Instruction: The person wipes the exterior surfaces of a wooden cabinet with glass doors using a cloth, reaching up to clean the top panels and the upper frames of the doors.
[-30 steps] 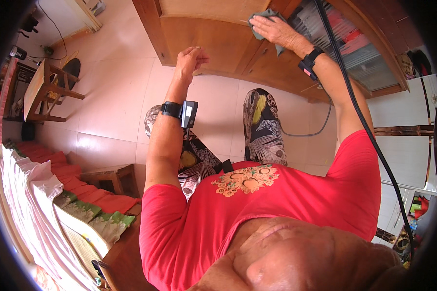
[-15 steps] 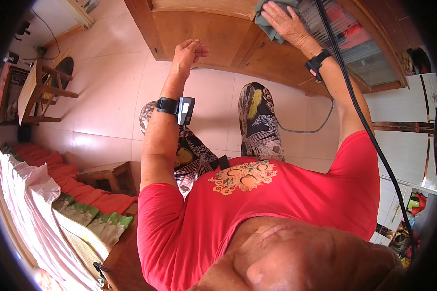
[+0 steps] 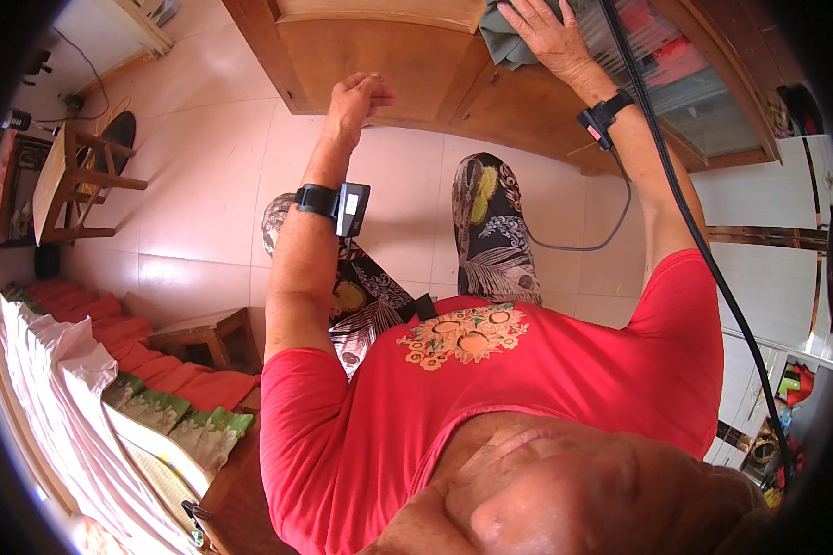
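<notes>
My right hand (image 3: 551, 42) lies with fingers spread on a grey-green cloth (image 3: 504, 44), pressing it to the front of a wooden cabinet (image 3: 370, 69) at the top of the view. Part of the cloth is cut off by the picture's upper edge. In front of the cabinet's lower doors hangs my left hand (image 3: 356, 102). Its fingers are loosely bent, and I see nothing in them. A black strap with a small device (image 3: 350, 211) sits on my left forearm, while another strap (image 3: 602, 120) rounds my right wrist.
Glass panes (image 3: 703, 92) fill the cabinet's right side. A black cable (image 3: 685, 199) runs down past my right arm. At the left stand a wooden stool (image 3: 74, 180) and a low wooden stool (image 3: 213, 340), near red and green cloths (image 3: 176, 379). Pink tiles (image 3: 204, 203) cover the floor.
My right hand and the cloth have shifted slightly up and left across the cabinet front. The left hand stays nearly in place.
</notes>
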`<state>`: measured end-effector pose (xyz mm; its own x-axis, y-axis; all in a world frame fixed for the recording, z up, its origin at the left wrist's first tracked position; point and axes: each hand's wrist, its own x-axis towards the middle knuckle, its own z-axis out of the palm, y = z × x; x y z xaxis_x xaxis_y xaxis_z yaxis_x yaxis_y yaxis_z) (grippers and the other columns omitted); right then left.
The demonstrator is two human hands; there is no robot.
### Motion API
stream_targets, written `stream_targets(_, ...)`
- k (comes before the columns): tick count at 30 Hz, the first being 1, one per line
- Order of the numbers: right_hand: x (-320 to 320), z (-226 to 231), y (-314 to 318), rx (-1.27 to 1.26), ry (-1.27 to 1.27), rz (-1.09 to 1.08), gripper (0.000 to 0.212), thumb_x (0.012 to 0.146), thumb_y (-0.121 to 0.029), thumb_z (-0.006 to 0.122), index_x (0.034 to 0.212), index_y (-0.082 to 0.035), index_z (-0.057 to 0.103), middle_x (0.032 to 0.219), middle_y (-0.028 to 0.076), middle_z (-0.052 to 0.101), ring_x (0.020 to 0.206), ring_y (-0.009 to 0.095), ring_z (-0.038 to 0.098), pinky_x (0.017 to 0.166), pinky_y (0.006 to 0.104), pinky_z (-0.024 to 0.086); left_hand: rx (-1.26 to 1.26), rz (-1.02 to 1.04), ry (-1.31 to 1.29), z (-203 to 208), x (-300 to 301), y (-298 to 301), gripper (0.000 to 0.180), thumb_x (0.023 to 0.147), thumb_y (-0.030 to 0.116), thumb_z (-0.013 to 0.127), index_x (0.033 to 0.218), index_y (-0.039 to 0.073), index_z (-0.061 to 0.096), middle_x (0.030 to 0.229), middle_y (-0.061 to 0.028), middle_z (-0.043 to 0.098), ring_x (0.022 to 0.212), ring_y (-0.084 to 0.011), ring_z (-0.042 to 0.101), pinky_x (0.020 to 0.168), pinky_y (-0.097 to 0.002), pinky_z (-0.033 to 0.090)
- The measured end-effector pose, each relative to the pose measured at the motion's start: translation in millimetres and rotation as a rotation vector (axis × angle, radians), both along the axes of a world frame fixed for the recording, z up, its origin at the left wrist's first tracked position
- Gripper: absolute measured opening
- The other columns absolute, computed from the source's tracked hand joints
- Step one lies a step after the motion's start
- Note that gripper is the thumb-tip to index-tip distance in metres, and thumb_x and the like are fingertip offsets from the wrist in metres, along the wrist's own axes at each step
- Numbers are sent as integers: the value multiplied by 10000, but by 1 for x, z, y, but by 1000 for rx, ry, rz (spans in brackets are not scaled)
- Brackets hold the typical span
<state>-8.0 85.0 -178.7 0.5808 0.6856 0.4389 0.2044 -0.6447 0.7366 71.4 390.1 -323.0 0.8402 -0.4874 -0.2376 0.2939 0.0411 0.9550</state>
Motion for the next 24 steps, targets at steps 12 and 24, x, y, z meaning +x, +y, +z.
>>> stream_targets(12, 39, -80, -10, -201, 118, -91, 479, 911, -111, 510, 1390, -131, 495, 1534, 10, 352, 1435, 151, 289, 1062, 452, 352, -21, 19, -38, -1, 1, -3, 272, 951, 248, 533, 1020, 0, 619, 899, -106, 709, 774, -161, 682, 611, -239, 417)
stream_targets(24, 49, -46, 58, -297, 162, -90, 429, 905, -197, 426, 1297, -89, 562, 1457, 62, 440, 1408, 197, 334, 1054, 541, 304, -40, 5, -37, -2, 5, 6, 331, 960, 280, 526, 1137, 11, 603, 995, -110, 699, 878, -169, 683, 654, -219, 414)
